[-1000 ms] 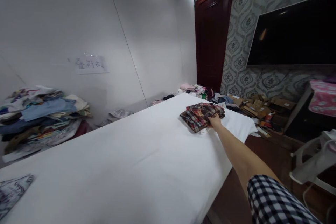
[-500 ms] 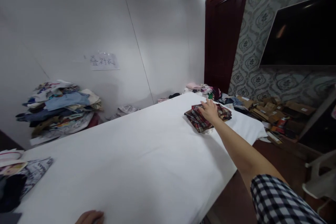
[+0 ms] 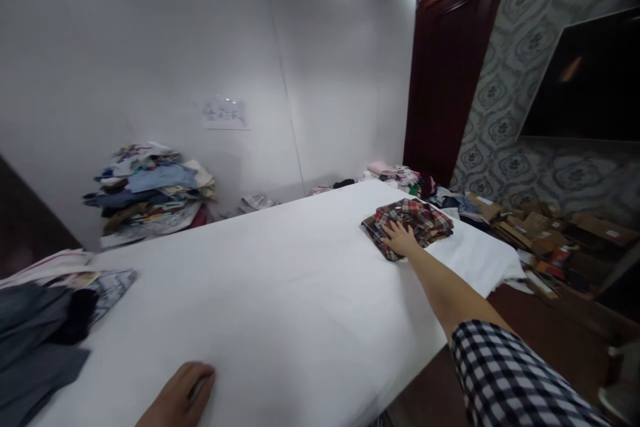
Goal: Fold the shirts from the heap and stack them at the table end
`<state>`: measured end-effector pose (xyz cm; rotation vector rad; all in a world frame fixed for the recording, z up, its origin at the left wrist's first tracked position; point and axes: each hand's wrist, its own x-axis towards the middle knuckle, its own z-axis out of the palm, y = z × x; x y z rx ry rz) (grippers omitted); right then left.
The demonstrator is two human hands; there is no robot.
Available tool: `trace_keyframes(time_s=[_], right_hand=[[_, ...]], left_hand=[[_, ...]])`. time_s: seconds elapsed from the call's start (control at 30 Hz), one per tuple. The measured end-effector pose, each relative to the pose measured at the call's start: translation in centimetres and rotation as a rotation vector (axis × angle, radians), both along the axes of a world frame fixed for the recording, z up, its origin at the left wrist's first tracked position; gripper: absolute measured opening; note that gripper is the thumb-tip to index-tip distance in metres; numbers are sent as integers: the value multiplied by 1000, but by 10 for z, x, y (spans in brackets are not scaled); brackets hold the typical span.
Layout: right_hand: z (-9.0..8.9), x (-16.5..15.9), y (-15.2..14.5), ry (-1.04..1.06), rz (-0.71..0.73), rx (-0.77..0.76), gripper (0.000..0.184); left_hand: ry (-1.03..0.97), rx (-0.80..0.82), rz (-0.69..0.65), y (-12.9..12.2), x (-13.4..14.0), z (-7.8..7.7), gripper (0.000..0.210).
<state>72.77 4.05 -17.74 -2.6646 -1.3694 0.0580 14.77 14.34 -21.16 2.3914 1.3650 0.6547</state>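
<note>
At the right part of the white-covered table (image 3: 280, 280) lies a folded plaid shirt (image 3: 425, 217) in red, brown and dark checks. My right hand (image 3: 399, 239) rests on its near left part, palm down, with the fingers spread. The cloth lies beneath that hand rather than in its grip. Near the table's front edge, my left hand (image 3: 183, 387) is loosely curled on the white surface. Its fingers are together, and I see nothing in them.
Grey and dark clothes (image 3: 40, 333) lie at the table's left end. Beyond the far edge stands a tall clothes pile (image 3: 155, 190); another clothes heap (image 3: 395, 173) is at the far right. Cardboard boxes (image 3: 540, 233) fill the floor at right, below a wall screen (image 3: 585, 80).
My right hand has moved nearer on the shirt, toward its front left. My left hand has come further into view. The camera view has shifted left.
</note>
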Motion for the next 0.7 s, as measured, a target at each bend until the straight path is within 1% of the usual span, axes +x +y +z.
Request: trace_keyframes(time_s=[0.1,0.17,0.2,0.23,0.3,0.4,0.47,0.53,0.6,0.67,0.7], right_hand=[[12,-8,-1,29,-23,-29,52],[12,-18,1,-38,-18,6,55],[8,-25,3,-127,6,79,53],[2,-34,7,-183,72,142,51],[-14,-59,14,-185,239,218,50],[-40,-116,24,-35,494,238,53],[-51,-164,27,91,636,224,53],[-54,-213,29,197,751,216,53],[-54,-254,30,265,835,207,53],[-54,-284,31,283,887,197,52],[-55,-293,32,278,904,196,52]], left_hand=[[11,-26,-11,-14,6,11,16],[32,-28,-35,-22,9,15,18],[44,-21,-35,-25,10,16,17],[56,-16,-34,-27,11,16,16],[65,-15,-15,-29,12,15,16],[53,-27,-5,-31,12,12,17],[24,-62,0,-32,11,10,16],[-18,-111,14,-34,11,9,16],[-52,-158,47,-34,12,8,16],[-74,-195,94,-31,11,9,19],[-88,-212,119,-29,9,10,21]])
